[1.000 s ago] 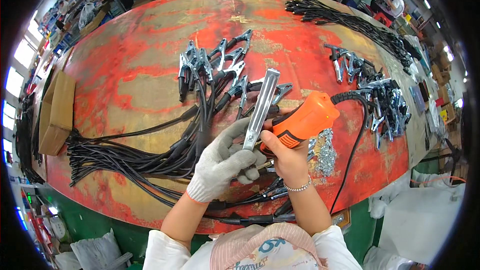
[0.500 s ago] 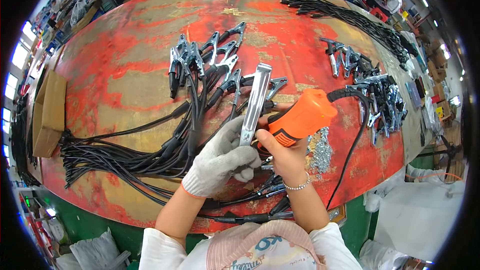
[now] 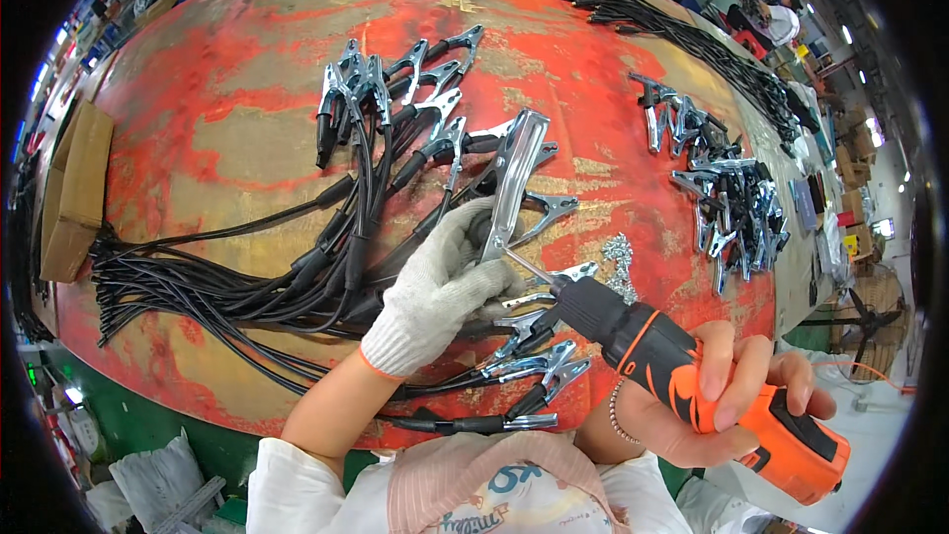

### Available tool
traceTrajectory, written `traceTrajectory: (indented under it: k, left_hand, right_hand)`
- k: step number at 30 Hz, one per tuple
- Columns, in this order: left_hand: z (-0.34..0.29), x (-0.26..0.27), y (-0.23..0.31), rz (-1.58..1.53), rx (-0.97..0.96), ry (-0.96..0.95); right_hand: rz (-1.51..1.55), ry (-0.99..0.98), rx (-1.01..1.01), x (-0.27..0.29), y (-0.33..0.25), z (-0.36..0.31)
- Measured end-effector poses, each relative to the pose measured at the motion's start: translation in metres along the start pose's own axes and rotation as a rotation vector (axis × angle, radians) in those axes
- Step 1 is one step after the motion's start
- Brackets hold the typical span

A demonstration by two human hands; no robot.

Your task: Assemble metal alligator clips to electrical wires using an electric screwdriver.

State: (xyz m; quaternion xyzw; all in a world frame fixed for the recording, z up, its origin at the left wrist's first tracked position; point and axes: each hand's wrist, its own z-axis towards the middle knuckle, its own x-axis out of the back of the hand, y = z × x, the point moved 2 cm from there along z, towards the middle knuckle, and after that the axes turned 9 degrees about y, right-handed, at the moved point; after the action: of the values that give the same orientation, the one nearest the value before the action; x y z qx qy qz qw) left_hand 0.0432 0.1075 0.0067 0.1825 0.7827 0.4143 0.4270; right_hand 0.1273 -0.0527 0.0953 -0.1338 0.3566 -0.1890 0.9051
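My left hand (image 3: 435, 292), in a white knit glove, is closed around a silver metal clamp (image 3: 516, 173) that stands up out of the fist. Bare, with a beaded bracelet at the wrist, my right hand (image 3: 722, 396) grips an orange and black electric screwdriver (image 3: 662, 351). The tool's thin bit meets the clamp's lower end just above the gloved fingers. Black cables (image 3: 247, 287) with clamps on their ends run beneath and beside my left hand. Several clamps (image 3: 544, 361) lie just below the screwdriver's nose.
Loose silver clamps (image 3: 736, 208) are heaped at the right of the red, worn table (image 3: 247, 89). Small screws (image 3: 620, 262) lie in a pile near the bit. At the far right is a bundle of black cables (image 3: 682, 35). A cardboard box (image 3: 79, 193) stands at the left edge.
My right hand has swung the screwdriver down and to the right, turning its bit toward the clamp. The left hand keeps its hold on the clamp.
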Motion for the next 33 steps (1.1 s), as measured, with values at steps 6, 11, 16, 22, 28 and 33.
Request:
traceTrajectory:
  k: [6,11,16,22,28,33]
  left_hand:
    - [0.002,0.003,0.0,0.038,-0.024,0.033]
    - [0.002,-0.02,-0.007,0.186,-0.056,0.145]
    - [0.016,-0.001,-0.029,0.102,-0.37,0.239]
    - [0.005,-0.023,-0.023,0.1,-0.227,0.22]
    - [0.006,-0.022,-0.018,0.081,-0.146,0.212]
    - [0.01,-0.019,-0.02,0.076,-0.097,0.163]
  right_hand:
    - [-0.003,-0.007,-0.1,0.009,0.001,-0.009]
    - [-0.036,0.022,-0.169,0.036,-0.014,-0.022]
    - [-0.119,0.047,0.037,0.004,0.009,-0.024]
    - [-0.381,0.16,0.202,-0.003,0.015,-0.028]
    - [-0.345,-0.002,0.118,0.003,0.02,-0.023]
    - [-0.329,-0.034,0.064,0.015,0.023,-0.021]
